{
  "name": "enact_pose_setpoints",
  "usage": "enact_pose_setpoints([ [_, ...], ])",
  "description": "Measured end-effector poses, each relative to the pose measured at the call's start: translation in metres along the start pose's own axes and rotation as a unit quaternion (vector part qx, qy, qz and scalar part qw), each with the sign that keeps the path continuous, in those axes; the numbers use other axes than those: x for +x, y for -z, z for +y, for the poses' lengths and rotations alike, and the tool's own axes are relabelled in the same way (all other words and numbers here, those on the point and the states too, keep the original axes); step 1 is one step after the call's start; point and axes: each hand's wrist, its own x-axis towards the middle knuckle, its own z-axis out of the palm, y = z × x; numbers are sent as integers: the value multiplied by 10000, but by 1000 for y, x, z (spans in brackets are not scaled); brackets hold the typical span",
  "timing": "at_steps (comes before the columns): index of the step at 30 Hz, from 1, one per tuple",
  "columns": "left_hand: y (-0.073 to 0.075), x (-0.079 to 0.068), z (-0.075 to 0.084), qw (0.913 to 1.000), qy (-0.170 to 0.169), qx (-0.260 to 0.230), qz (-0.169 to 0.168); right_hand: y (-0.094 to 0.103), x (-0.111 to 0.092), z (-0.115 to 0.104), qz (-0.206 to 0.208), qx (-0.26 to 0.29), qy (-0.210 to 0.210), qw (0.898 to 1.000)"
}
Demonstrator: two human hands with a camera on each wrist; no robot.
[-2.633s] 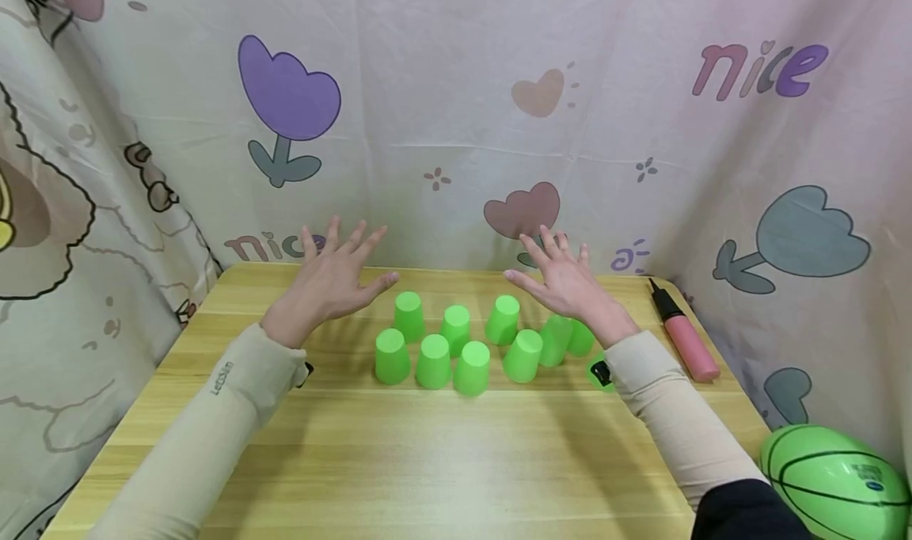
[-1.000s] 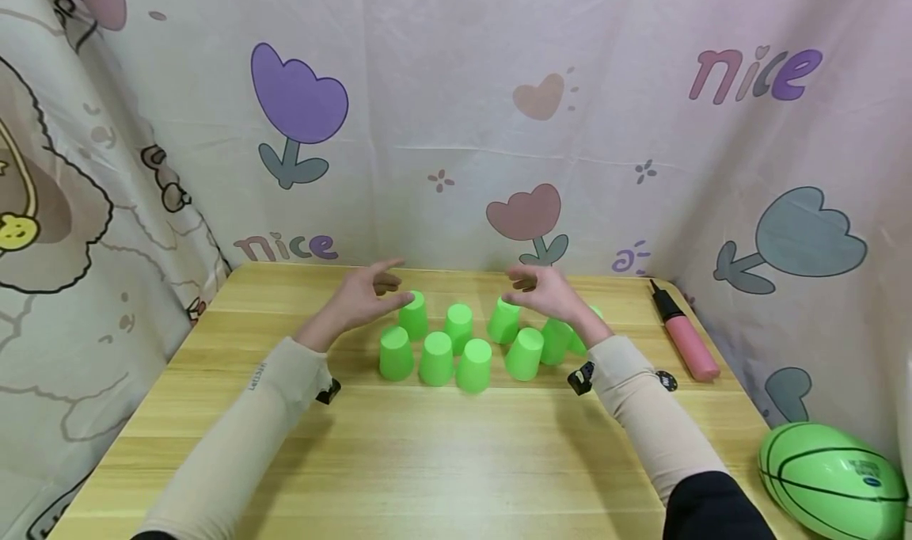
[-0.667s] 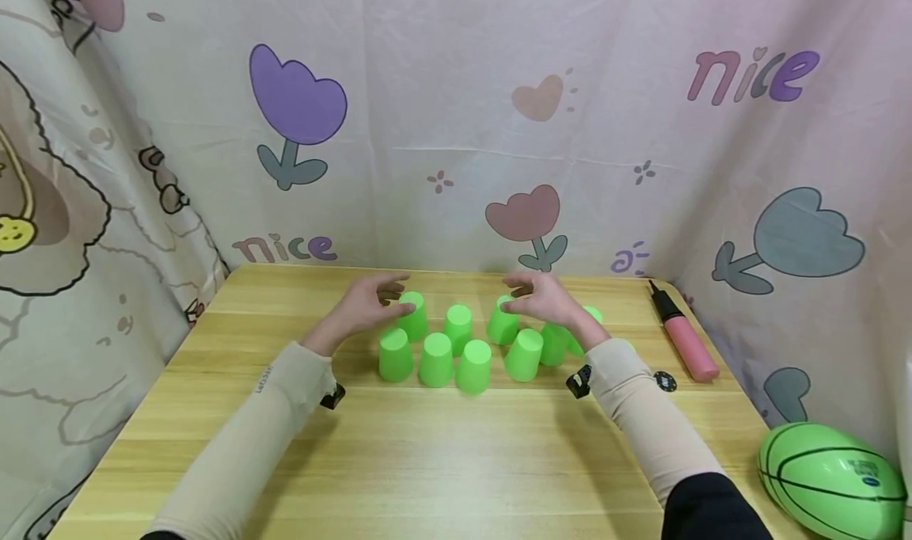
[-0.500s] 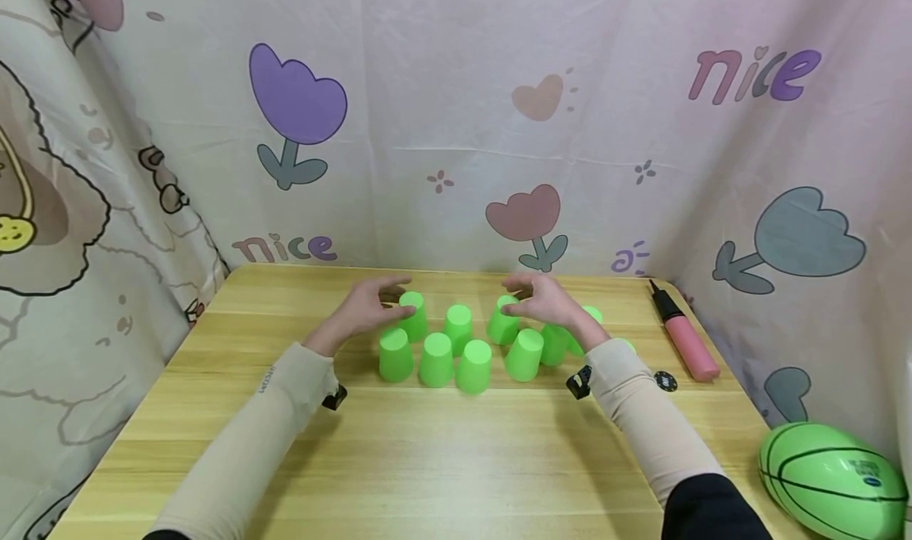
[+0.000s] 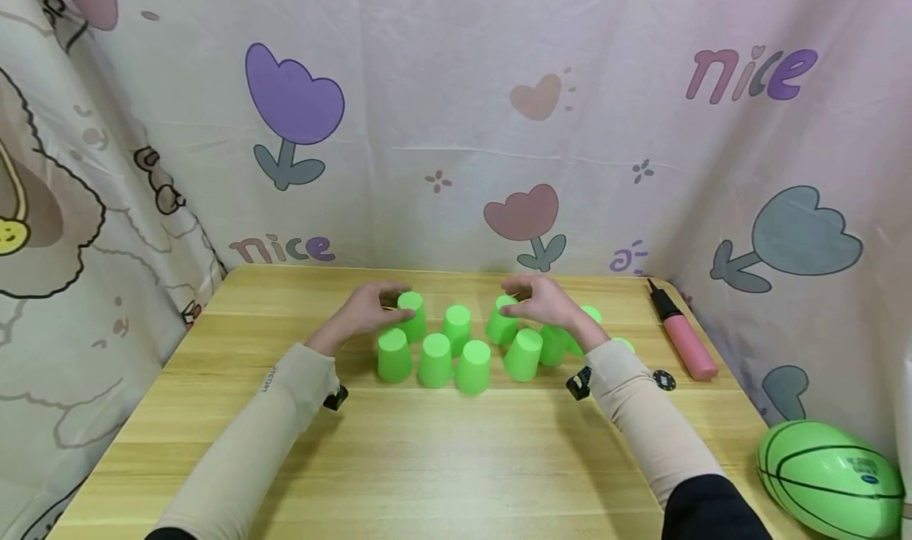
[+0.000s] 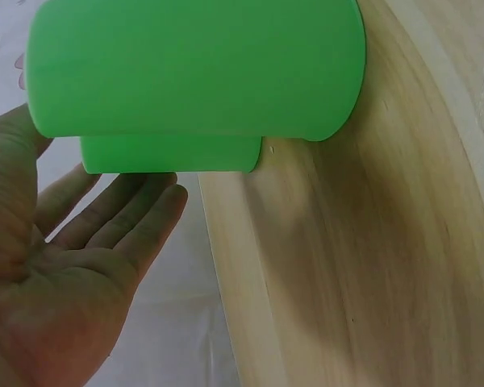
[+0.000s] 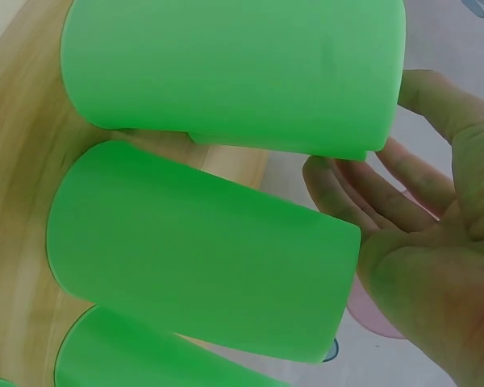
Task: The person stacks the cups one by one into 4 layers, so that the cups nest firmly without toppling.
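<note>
Lying near green cups [image 5: 523,355]: disc [image 5: 664,380], pink pump [image 5: 689,344]

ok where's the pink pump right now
In the head view, the pink pump lies near the right edge of the wooden table, just right of the round black disc and farther back than the green ball.

Head view bright and even, light apparently from above, pale glare on the near middle of the table [image 5: 456,500], soft shadows on it between the sleeves [image 5: 245,441], dimmer folds in the curtain [image 5: 442,112] by its far right corner. Wrist views dimmer, greyish, a bit soft, cups [image 6: 194,64] low in surface detail, table edge bowed as if by lens distortion
</note>
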Motion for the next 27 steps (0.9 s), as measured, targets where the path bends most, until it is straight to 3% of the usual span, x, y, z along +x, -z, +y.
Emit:
enact_pose_setpoints([
  [10,1,4,0,9998,130,144,60,-2,-1,2,-88,-121,-118,9998],
  [19,12,15,9,9990,257,200,306,-3,0,-1,-86,-212,-136,9996],
  [27,19,30,11,9988,82,120,461,-3,0,0,-104,-261,-114,9995],
])
